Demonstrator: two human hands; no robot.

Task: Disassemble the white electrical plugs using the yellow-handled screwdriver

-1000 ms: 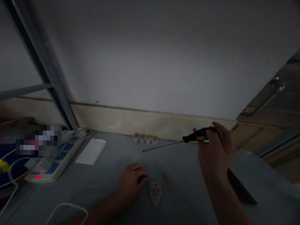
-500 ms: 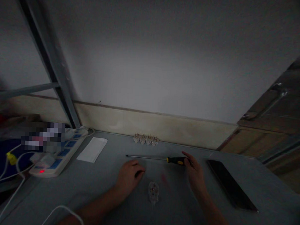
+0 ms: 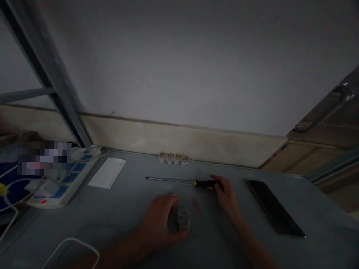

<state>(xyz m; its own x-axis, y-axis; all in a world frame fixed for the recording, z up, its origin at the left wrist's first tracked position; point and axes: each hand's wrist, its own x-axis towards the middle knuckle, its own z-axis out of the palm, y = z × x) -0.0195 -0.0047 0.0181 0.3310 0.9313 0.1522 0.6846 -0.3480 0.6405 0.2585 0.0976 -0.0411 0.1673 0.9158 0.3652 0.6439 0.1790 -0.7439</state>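
The light is dim. On the grey table (image 3: 129,211) my left hand (image 3: 160,224) curls round a small pale plug-like part (image 3: 182,219), fingers above it and thumb below. A long screwdriver (image 3: 180,182) with a black and yellow handle lies flat on the table, its shaft pointing left. My right hand (image 3: 228,196) rests on the table with its fingers closed over the end of the handle.
A row of several small similar parts (image 3: 173,158) stands by the wall. A white paper slip (image 3: 107,173) and a power strip (image 3: 63,181) with cables lie at the left. A dark phone (image 3: 275,208) lies at the right, a white cable (image 3: 72,244) at the front left.
My right hand came down from mid-air and laid the screwdriver flat on the table. My left hand moved right and closed round the small part.
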